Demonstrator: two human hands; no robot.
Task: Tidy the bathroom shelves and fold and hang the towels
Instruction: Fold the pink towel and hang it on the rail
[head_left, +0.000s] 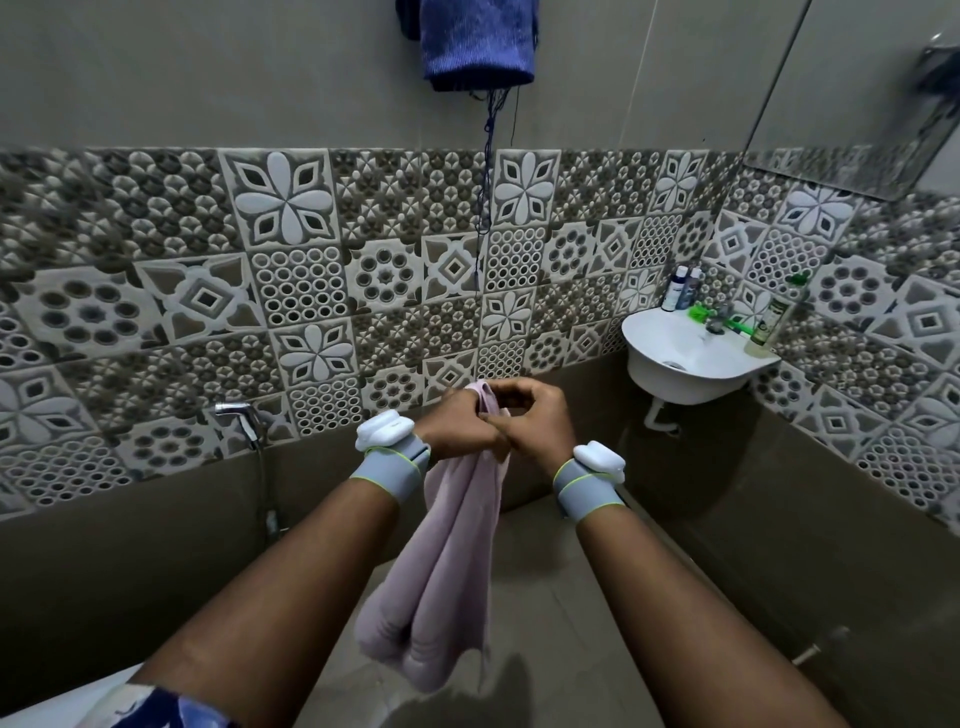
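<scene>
Gripping the top of a pale pink towel (452, 561), the left hand (460, 428) and right hand (535, 421) meet close together in front of the chest, fingers pinched around the bunched upper edge. Below the hands the cloth hangs down in loose folds between the forearms, its lower end clear of the grey tiled floor (545, 623). Each wrist carries a grey band with a white device (387, 431) on top.

Beyond the hands runs a wall of patterned relief tiles (291, 291) in grey and white, with plain grey wall above and below it. High above the hands a blue towel (478, 44) hangs against the plain wall, loose threads trailing from its lower edge. To the right of the hands, in the corner, a small white basin (680, 353) is fixed to the wall; bottles (680, 288) stand at its back edge, a green-capped bottle (769, 325) on its right rim. Further up on the right is a mirror (857, 104). To the left of the hands a chrome spray handle (241, 415) is mounted low on the tiles, its hose dropping down.
</scene>
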